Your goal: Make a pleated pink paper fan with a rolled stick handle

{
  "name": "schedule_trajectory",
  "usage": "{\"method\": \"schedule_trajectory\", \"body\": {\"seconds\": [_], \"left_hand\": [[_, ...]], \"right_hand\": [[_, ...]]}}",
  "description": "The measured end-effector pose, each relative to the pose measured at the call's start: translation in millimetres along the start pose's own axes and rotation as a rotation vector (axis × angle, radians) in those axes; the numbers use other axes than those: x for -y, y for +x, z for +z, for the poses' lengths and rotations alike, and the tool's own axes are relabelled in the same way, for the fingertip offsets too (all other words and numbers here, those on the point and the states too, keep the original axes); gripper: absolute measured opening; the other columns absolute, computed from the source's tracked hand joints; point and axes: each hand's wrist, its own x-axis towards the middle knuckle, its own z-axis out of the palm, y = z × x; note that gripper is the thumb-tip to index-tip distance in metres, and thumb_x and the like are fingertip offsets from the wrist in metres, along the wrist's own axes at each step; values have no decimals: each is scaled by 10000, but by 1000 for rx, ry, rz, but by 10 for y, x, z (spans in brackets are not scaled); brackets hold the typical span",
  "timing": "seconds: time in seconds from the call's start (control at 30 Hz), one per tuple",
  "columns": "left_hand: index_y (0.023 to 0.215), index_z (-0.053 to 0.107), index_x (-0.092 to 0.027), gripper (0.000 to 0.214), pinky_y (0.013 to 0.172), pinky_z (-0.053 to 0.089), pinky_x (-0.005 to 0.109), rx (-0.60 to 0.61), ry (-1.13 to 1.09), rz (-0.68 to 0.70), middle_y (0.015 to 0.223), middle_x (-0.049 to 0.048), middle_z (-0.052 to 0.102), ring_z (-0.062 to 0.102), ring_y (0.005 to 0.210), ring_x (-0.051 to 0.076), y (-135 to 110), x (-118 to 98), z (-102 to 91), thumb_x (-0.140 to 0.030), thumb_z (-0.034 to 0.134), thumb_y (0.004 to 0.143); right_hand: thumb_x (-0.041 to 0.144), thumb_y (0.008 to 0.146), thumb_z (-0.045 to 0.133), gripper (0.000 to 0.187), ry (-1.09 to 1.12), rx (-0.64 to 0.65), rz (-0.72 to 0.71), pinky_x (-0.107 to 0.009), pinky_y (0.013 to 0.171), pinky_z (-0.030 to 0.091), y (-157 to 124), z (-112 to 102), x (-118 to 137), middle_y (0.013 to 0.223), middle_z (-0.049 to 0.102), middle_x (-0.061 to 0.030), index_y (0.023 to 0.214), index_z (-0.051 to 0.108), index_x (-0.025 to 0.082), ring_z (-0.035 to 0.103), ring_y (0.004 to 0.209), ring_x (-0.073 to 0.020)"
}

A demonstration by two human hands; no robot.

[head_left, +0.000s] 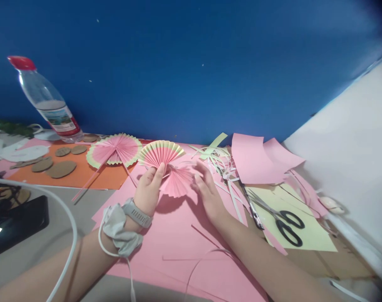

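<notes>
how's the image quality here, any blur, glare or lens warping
Head view: wide-angle warp leans the bottle and slants the white wall; the top right corner darkens; focus is soft, yet the paper fan in the left hand and the scissors read clearly; that hand and the right hand cast soft shadows on the pink paper.

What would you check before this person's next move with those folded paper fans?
1. Left hand grips the yellow-edged fan: ok, thumb and fingers close on its base.
2. Right hand on the pink fan: ok, open fingertips touch its edge.
3. The two fans joined together: cannot tell, the fingers hide where they meet.
4. Scissors clear of both hands: ok, lying on yellow paper to the right.
5. Loose paper strips away from the fans: not ok, they lie right beside the right hand.
6. Water bottle capped: ok, red cap on.
</notes>
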Motion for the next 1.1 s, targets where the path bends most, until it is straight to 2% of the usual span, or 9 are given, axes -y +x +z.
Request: {"method": "schedule_trajectory", "body": {"seconds": [0.07, 0.17, 0.3, 0.43, 0.57, 0.7, 0.9, 1.03, 1.1], "left_hand": [[706, 565, -168, 343, 746, 461, 277, -26, 120, 66, 760, 19, 632, 597, 791, 156, -27, -10, -18, -484, 566, 840], [598, 489, -184, 365, 669, 413, 270, -50, 300, 159, 643, -11, 545, 523, 665, 134, -71, -28, -33, -437, 577, 846], [526, 353, -198, 437, 576, 322, 278, -33, 471, 262, 550, -41, 383, 383, 541, 114, -125, -69, -28, -386, 561, 861], [550, 403, -196, 385, 591, 313, 287, 10, 567, 328, 557, -25, 424, 397, 569, 131, -170, -106, -10, -348, 530, 879], [545, 405, -198, 387, 585, 313, 288, 38, 615, 357, 530, -24, 428, 401, 555, 137, -192, -107, 1, -345, 519, 884], [601, 491, -190, 338, 608, 346, 283, 57, 626, 359, 589, -3, 501, 459, 599, 151, -191, -96, -5, -360, 502, 892], [567, 533, -185, 357, 621, 381, 285, 65, 612, 367, 561, 12, 553, 511, 594, 163, -191, -114, 1, -352, 522, 882], [791, 689, -172, 226, 738, 447, 302, 138, 521, 339, 795, 60, 710, 631, 760, 209, -218, -101, 11, -350, 567, 860], [881, 709, -174, 228, 787, 451, 315, 153, 472, 308, 906, 79, 725, 644, 820, 223, -228, -87, 7, -359, 578, 853]], "right_hand": [[466, 912, 463, 550, -191, -49, -146, -424, 1128, 272, -31, -21, 27, 1523, 243, -42, 1404, 264, 321, 260, 1390, -189], [431, 886, 519, 659, -401, 75, -248, -469, 1166, 160, -94, -13, 64, 1549, 175, -63, 1444, 195, 297, 129, 1438, -208], [390, 791, 645, 760, -512, 187, -247, -513, 1116, 244, -147, 39, 116, 1480, 273, -102, 1418, 226, 293, 230, 1392, -282], [286, 854, 544, 469, -484, 219, -292, -480, 1065, 323, -154, 58, 181, 1314, 430, -74, 1290, 372, 293, 406, 1252, -242], [319, 829, 583, 494, -459, 273, -315, -484, 1063, 318, -163, 62, 195, 1274, 427, -71, 1280, 385, 284, 396, 1237, -251], [346, 809, 617, 506, -480, 270, -249, -486, 1016, 367, -172, 82, 183, 1202, 443, -76, 1258, 398, 269, 428, 1187, -266], [365, 762, 671, 580, -518, 301, -221, -551, 1041, 304, -167, 77, 167, 1193, 435, -78, 1258, 386, 267, 407, 1201, -295], [394, 726, 713, 664, -492, 300, -186, -522, 1058, 297, -174, 57, 188, 1226, 443, -100, 1289, 399, 234, 357, 1251, -309], [398, 752, 689, 604, -462, 290, -177, -496, 1049, 319, -182, 57, 211, 1203, 471, -89, 1272, 424, 246, 385, 1230, -291]]}}
